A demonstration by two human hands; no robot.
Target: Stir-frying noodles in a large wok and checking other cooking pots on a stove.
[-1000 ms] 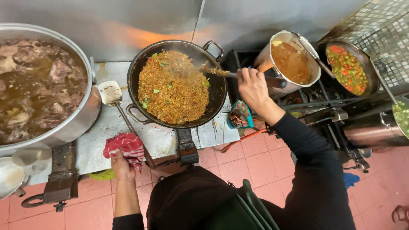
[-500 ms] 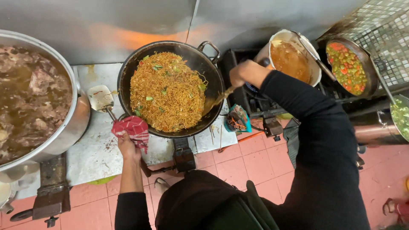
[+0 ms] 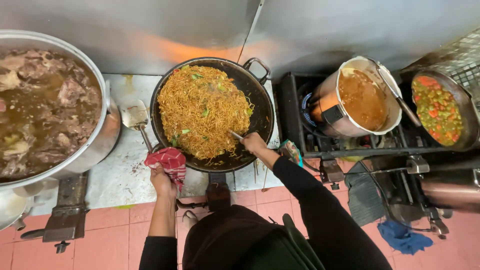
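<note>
Far left: huge steel stockpot (image 3: 102, 135) of brown broth and meat chunks, cut off by the frame edge.

Centre: black wok (image 3: 260, 107) heaped with fried noodles (image 3: 202, 112) flecked with green, seated on a burner in the steel table (image 3: 120, 177); one loop handle at the upper right rim, the near-left rim hidden under cloth.

Right: steel pot (image 3: 330, 100) of brown sauce on a gas burner, a ladle handle across its rim. Farther right, a dark pan (image 3: 467, 130) of chopped red and green vegetables, partly out of frame.

Below the wok: left hand (image 3: 161, 179) with fingers clamped through a red checked cloth (image 3: 170, 161) on the wok's near-left rim. Right hand (image 3: 254, 143) at the near-right rim, fingers wrapped round the handle of a metal spatula (image 3: 236, 135).

Spatula's long axis slanting from the right hand up and to the left, into the noodle heap; blade buried under noodles, only a short stretch of shaft showing. Noodles thus lying up-left of the right hand, up-right of the left; right hand the nearer to the heap, left hand only on the rim.

Smallest: a spare metal ladle (image 3: 132, 116) resting on the table between stockpot and wok, bowl away, handle running down toward the cloth; whether touching it, impossible to tell.
</note>
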